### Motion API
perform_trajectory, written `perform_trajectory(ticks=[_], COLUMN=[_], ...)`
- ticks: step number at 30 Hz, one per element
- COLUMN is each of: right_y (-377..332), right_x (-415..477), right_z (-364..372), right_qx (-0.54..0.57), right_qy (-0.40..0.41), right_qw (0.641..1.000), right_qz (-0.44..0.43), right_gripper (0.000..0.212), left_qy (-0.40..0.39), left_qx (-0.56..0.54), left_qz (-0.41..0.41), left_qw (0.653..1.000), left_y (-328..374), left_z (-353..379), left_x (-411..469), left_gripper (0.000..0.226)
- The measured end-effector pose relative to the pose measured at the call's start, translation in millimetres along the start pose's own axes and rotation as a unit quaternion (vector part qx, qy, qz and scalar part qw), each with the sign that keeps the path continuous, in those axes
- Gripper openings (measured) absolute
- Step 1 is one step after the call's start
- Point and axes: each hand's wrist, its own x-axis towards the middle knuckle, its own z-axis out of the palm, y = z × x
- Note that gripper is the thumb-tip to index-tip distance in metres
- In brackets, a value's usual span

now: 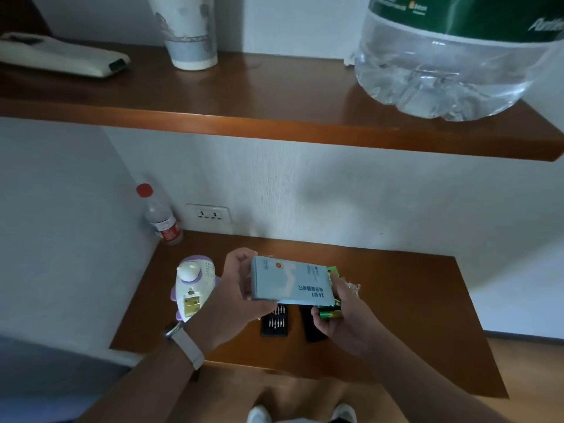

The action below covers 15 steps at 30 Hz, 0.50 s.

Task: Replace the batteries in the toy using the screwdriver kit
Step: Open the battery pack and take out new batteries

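- Glossy, polished wood on the lower shelf (381, 303).
- Matt blue cardboard box (290, 280).
- Smooth, shiny plastic toy (193, 288).
- Clear, glossy plastic water jug (451, 65).

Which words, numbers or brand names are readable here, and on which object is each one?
"24合1", seen upside down: light blue box, held by both hands.
Smaller print on that box: too small to read.
"Pont...", cut off by the frame edge: green label of the large water jug.
Red label of the small bottle: blurred.
Paper cup: no readable text.

Dim room, white textured wall (335, 193), two brown wooden shelves (274, 123), wall socket (209, 215), wood floor (305, 392)
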Motion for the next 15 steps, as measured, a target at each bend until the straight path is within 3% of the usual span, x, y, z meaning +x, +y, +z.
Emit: perform_trajectory(ticks=[7, 9, 12, 15], right_y=[-10, -18, -29, -39], right_x=[-5, -5, -5, -6], right_z=[-7, -10, -17, -24], right_qx=[-0.037, -0.048, -0.059, -0.065], right_qy=[-0.025, -0.028, -0.034, -0.048], right_qw=[0.999, 0.998, 0.997, 0.996], right_qz=[-0.020, -0.030, -0.041, -0.046], right_gripper=[0.050, 0.048, 0.051, 0.050], left_qy=[-0.004, 0.000, 0.031, 0.050], left_qx=[0.025, 0.024, 0.020, 0.027], left_qz=[-0.034, -0.060, -0.085, -0.103], left_qw=[0.999, 0.998, 0.996, 0.993], left_y=[-2, 0, 3, 7], left_z=[3, 5, 11, 18], left_x=[4, 7, 15, 23], left_gripper=[0.078, 0.064, 0.025, 0.032])
